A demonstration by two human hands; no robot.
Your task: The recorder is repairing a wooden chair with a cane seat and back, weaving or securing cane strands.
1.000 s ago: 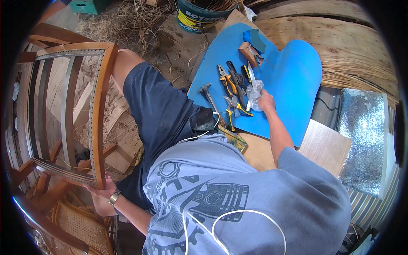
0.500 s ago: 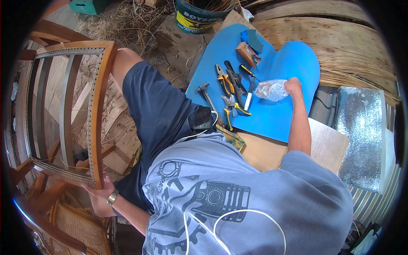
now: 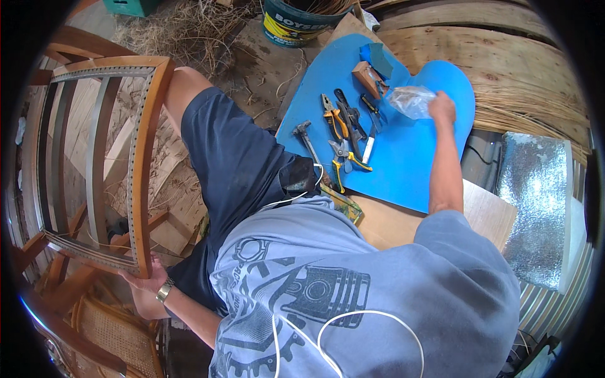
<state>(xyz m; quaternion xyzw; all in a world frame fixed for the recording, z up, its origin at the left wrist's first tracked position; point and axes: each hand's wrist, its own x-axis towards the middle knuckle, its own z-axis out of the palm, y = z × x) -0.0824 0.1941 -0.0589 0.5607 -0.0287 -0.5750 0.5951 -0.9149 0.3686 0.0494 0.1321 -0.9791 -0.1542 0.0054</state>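
My right hand [image 3: 442, 108] is closed on one end of a clear plastic bag [image 3: 411, 101], above the blue mat [image 3: 403, 170]. What the bag holds is hard to make out. At the left, my left hand [image 3: 150, 277], with a watch on the wrist, grips the lower corner of a wooden chair frame [image 3: 144, 170] lined with small holes. Left of the bag lie pliers [image 3: 334, 116] with orange and black handles, yellow-handled snips [image 3: 343, 157], a hammer [image 3: 307, 140], a white-handled tool [image 3: 369, 146] and a wooden block plane [image 3: 369, 79].
A dark green bucket [image 3: 296, 25] stands at the top beside a heap of dry fibres [image 3: 183, 38]. Wooden planks [image 3: 441, 50] and long cane strands [image 3: 529, 113] lie at the right, near a silver foil sheet [image 3: 534, 208]. A woven cane seat [image 3: 120, 334] sits at the lower left.
My right hand has moved up and slightly right with the plastic bag, which shifts away from me over the mat. My left hand keeps its hold on the chair frame.
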